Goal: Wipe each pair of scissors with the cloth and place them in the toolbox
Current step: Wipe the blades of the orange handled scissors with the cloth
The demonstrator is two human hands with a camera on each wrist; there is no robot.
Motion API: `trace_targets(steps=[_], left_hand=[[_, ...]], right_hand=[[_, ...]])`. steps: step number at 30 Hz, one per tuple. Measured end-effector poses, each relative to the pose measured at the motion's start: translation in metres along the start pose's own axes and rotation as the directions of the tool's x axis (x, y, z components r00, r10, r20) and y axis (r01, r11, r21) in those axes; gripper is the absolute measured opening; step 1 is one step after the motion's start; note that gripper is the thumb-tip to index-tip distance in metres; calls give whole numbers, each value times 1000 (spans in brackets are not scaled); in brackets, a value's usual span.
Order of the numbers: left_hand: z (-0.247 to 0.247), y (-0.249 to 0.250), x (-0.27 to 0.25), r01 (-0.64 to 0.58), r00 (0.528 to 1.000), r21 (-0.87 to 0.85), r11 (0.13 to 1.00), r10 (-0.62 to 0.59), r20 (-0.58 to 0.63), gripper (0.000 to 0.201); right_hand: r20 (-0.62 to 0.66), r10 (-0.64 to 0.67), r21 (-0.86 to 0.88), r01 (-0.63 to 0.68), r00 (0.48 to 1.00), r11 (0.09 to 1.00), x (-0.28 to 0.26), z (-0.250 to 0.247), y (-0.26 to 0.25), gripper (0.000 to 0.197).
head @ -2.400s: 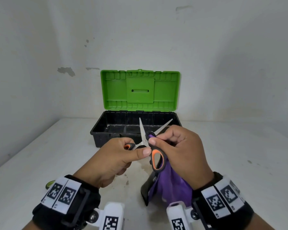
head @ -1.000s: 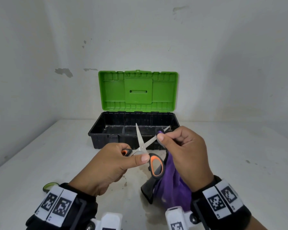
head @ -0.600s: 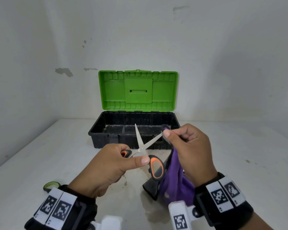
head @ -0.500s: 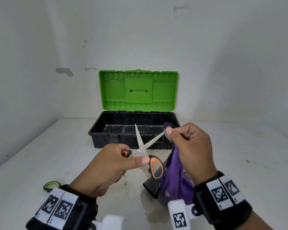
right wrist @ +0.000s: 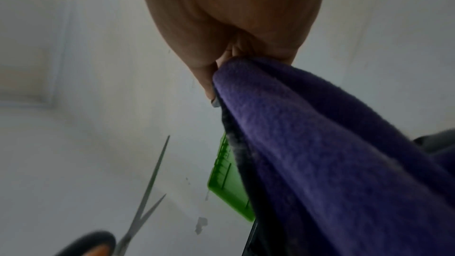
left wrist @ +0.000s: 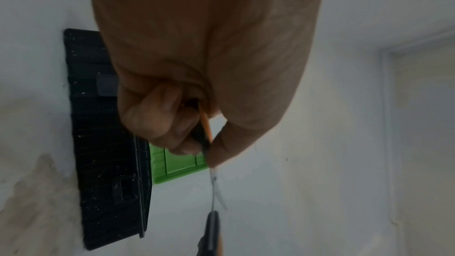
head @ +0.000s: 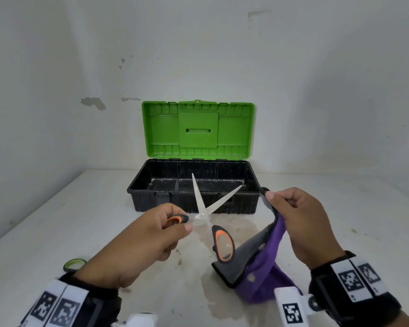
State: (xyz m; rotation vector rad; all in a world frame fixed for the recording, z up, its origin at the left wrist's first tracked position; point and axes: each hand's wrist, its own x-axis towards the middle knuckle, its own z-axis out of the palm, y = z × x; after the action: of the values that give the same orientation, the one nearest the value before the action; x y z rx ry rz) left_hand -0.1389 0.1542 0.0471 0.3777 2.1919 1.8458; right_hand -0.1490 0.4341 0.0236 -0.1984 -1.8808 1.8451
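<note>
My left hand grips one black-and-orange handle of a pair of scissors. The scissors are held up in front of the toolbox with their blades spread wide; the other handle loop hangs free. My right hand pinches a purple cloth by a corner, to the right of the blade tips and apart from them. The cloth hangs down to the table. In the left wrist view my fingers curl round the handle. The right wrist view shows the cloth pinched, with the scissors at lower left.
The toolbox has a black base and a green lid standing open against the back wall. A green-rimmed handle of another object peeks out behind my left wrist. White walls close the left and back. The white table is stained near the middle.
My right hand has slid the cloth off the tip of the right blade and moved right, away from the scissors. The left hand keeps the open scissors about where they were.
</note>
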Motion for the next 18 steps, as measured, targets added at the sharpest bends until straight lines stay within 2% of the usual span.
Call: trace_targets(steps=[2,5,7,10,13,16,18], left_hand=[[-4,-2,0,11,999,-72,997,-8,45,11],[-4,-2,-1,-61,995,-150,987,72,71,15],[1,-1,-1,-61,996,-211,976,72,45,16],[12,-1,2,-17,999,-320,947,6,-35,15],[24,1,7,-7,990,-436,900,-56,-131,22],[37,5,10,-25,970,-517,856,-104,-219,11],[43,5,13,-50,950,-558,828,-132,-282,22]], right_hand=[[-1,14,-18,-14,1000,1000,5,-9,1,15],[-23,15,-18,-15,1000,1000,15,-20,-3,14],[-43,-29,-44,27,999,999,22,-23,-11,15],[-18,-149,-112,146,989,983,29,-21,-29,18],[139,-232,-208,258,963,943,26,-8,-45,16],[335,-248,-205,327,909,923,14,6,-53,13],[409,-258,-181,355,875,917,4,14,-54,12]])
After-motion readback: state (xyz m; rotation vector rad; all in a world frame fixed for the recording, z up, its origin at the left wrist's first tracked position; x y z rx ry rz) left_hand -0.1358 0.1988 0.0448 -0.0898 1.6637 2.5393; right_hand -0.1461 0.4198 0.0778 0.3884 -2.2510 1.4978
